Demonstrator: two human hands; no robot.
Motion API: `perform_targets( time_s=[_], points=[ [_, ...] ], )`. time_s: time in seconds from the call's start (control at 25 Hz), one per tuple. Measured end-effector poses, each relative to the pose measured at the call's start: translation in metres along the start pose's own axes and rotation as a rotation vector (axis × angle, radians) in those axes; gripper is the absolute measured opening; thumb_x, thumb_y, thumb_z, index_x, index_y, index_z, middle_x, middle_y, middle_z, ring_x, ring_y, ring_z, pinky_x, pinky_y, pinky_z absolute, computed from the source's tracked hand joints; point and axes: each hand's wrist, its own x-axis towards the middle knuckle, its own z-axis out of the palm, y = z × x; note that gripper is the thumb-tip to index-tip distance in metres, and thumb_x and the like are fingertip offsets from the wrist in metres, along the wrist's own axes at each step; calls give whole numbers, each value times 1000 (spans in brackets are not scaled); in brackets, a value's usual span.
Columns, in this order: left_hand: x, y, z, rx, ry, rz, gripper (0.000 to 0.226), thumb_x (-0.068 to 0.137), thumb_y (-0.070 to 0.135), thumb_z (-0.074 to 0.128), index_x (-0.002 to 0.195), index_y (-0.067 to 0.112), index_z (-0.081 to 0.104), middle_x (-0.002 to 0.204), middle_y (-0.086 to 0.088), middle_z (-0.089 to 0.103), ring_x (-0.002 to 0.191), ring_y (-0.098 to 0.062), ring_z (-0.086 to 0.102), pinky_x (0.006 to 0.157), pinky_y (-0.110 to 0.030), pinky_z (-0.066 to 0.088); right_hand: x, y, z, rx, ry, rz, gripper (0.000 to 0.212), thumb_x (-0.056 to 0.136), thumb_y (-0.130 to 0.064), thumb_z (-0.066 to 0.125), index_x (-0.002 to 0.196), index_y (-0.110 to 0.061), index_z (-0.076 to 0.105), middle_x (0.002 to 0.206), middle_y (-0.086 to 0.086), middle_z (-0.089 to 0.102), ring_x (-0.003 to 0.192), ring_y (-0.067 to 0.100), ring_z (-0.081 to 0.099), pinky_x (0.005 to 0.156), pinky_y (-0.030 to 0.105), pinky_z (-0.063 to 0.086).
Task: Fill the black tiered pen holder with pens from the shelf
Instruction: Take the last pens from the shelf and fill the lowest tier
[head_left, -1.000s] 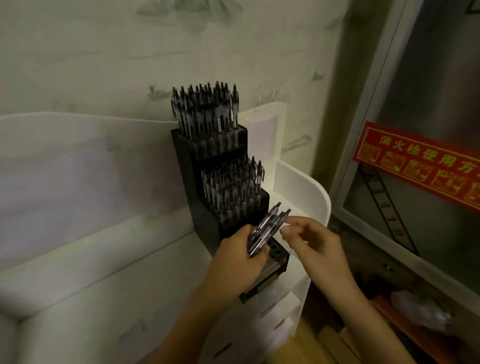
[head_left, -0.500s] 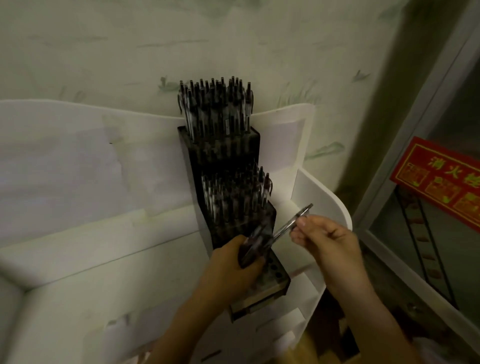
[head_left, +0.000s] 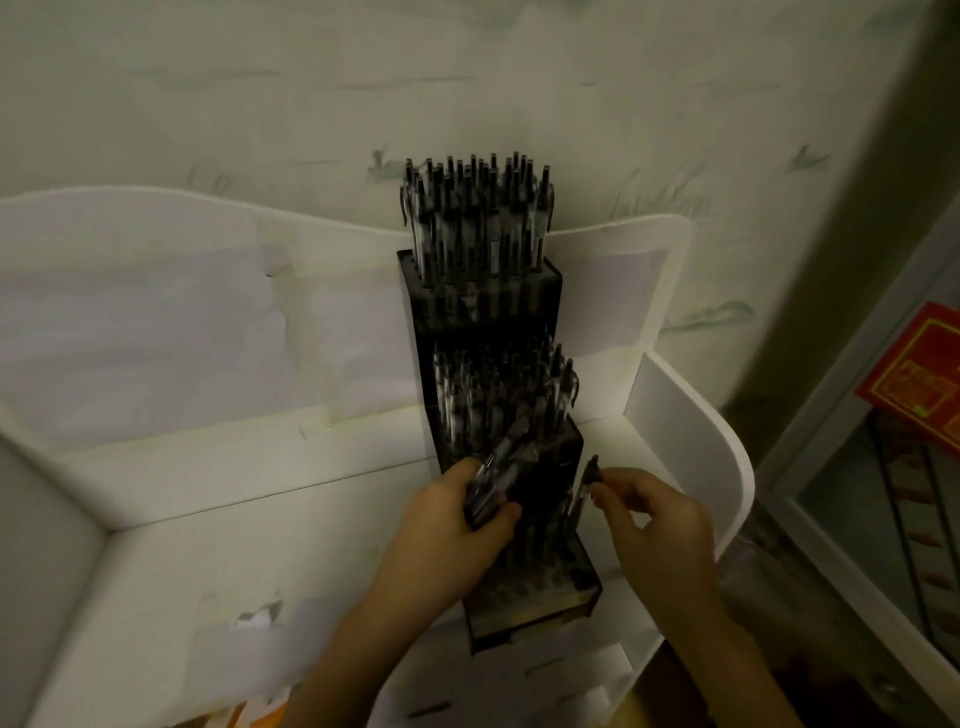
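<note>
Dim light around you. Pale wall (head_left: 260, 78) ahead with faint greenish marks. White shelf unit (head_left: 208, 561) stands against it. At your right, a glass-fronted cabinet (head_left: 883, 493) bearing a red sign (head_left: 919, 379).

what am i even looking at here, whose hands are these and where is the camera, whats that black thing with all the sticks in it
There is no machine here: these are a person's two bare hands, filmed by a wide-angle camera worn on their head, looking forward and down. That is why the arms come in from the bottom edge.

The black thing is a stepped pen holder standing on a white shelf unit against the wall. The "sticks" are pens: the top tier and the middle tier are packed with them, while the lowest step in front still shows open holes.

The left hand grips a small bundle of pens. The right hand pinches a single pen, standing roughly upright over the lowest step. The picture is dim and blurred, so finer detail is hard to tell.
</note>
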Motion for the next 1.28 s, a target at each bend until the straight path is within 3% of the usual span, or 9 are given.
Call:
perform_targets(
  time_s=[0.16, 0.44, 0.52, 0.6, 0.68, 0.76, 0.96, 1.08, 1.28],
  points=[
    [-3, 3, 0, -13, 14, -4, 19, 85, 31, 69, 80, 38, 52, 68, 13, 60, 65, 4, 58, 51, -7, 39, -5, 18, 11, -58, -60, -28, 11, 85, -13, 72, 94, -20, 75, 81, -31, 60, 85, -14, 60, 73, -3, 41],
    [-9, 2, -1, -41, 36, 3, 17, 85, 30, 70, 80, 34, 54, 68, 11, 60, 64, 2, 59, 52, -9, 40, -11, 29, 20, -44, -157, 29, 15, 85, -14, 74, 91, -28, 74, 77, -27, 64, 76, -10, 63, 67, 7, 50],
    [-11, 1, -1, -39, 36, 3, 17, 85, 29, 69, 80, 33, 54, 67, 11, 60, 63, 2, 58, 51, -9, 40, -12, 22, 16, -63, -138, 59, 19, 84, -18, 75, 101, -24, 74, 82, -21, 66, 76, -6, 63, 70, 12, 53],
    [-14, -1, -1, -36, 36, 0, 16, 85, 29, 69, 79, 32, 54, 67, 9, 59, 62, 0, 58, 51, -10, 40, -12, 8, 12, -74, -46, 11, 27, 82, -19, 75, 109, -21, 70, 85, -17, 65, 80, -4, 60, 70, 6, 47],
    [-17, -3, -2, -27, 34, 5, 17, 86, 29, 68, 79, 32, 52, 66, 9, 58, 61, -1, 57, 50, -12, 40, -14, -13, 10, -18, 56, -117, 21, 83, -17, 72, 104, -23, 69, 84, -21, 63, 83, -4, 61, 72, 2, 45],
    [-19, -5, -2, -25, 29, 11, 18, 85, 29, 68, 79, 33, 52, 66, 8, 59, 62, -1, 57, 51, -12, 41, -16, -37, 13, 141, 8, -155, 14, 85, -18, 71, 98, -23, 72, 80, -19, 69, 81, -3, 64, 71, 4, 47],
    [-25, -11, -4, -58, 26, -18, 12, 84, 29, 68, 87, 32, 57, 72, 7, 64, 64, -3, 60, 53, -20, 49, -18, -73, 22, 525, -278, 142, 16, 84, -11, 72, 83, -26, 76, 79, -9, 76, 74, 4, 71, 65, 12, 52],
    [-27, -17, -11, -60, 47, -42, 13, 82, 34, 69, 88, 34, 58, 73, 13, 65, 62, -1, 60, 49, -15, 44, -17, -79, 21, 626, -246, 251, 19, 82, -11, 73, 74, -27, 78, 74, 0, 76, 71, 11, 72, 64, 15, 54],
    [-32, -32, -24, -5, 47, -62, 19, 80, 34, 73, 83, 33, 54, 71, 27, 61, 59, 2, 57, 48, -10, 40, -13, -86, 19, 833, -112, 365, 7, 85, -12, 69, 87, -11, 76, 82, 11, 76, 78, 25, 74, 69, 24, 59]
  ],
)
